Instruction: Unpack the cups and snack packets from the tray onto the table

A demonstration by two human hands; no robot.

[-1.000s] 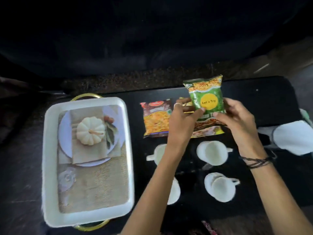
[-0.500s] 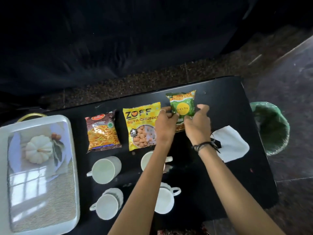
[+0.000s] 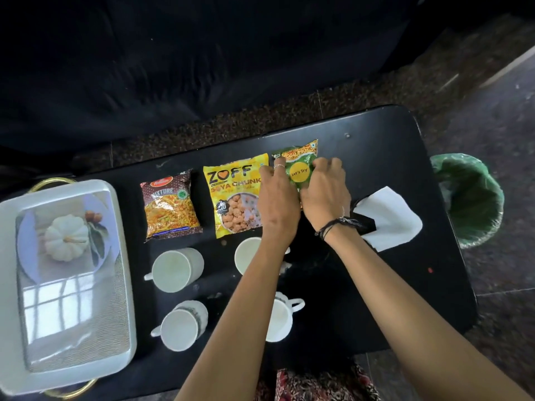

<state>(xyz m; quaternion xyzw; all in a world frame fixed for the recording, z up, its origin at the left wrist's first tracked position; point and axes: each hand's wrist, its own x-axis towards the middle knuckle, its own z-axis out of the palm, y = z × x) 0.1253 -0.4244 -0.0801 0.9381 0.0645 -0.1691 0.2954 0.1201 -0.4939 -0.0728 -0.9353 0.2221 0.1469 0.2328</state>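
The black counter (image 3: pixel 376 146) carries everything. At my left sits one white tray (image 3: pixel 11 285), nothing loose in it, only a printed pumpkin picture. Four white cups are out on the counter: two left (image 3: pixel 173 270) (image 3: pixel 181 325), two partly under my left arm (image 3: pixel 249 256) (image 3: pixel 279 319). Three snack packets lie in a row beyond them: brown (image 3: pixel 170 205), yellow (image 3: pixel 234 195), green (image 3: pixel 299 166). My left hand (image 3: pixel 278 198) and right hand (image 3: pixel 325 195) are close together, both gripping the green packet by its edges. One white napkin (image 3: pixel 390 218) lies right of them.
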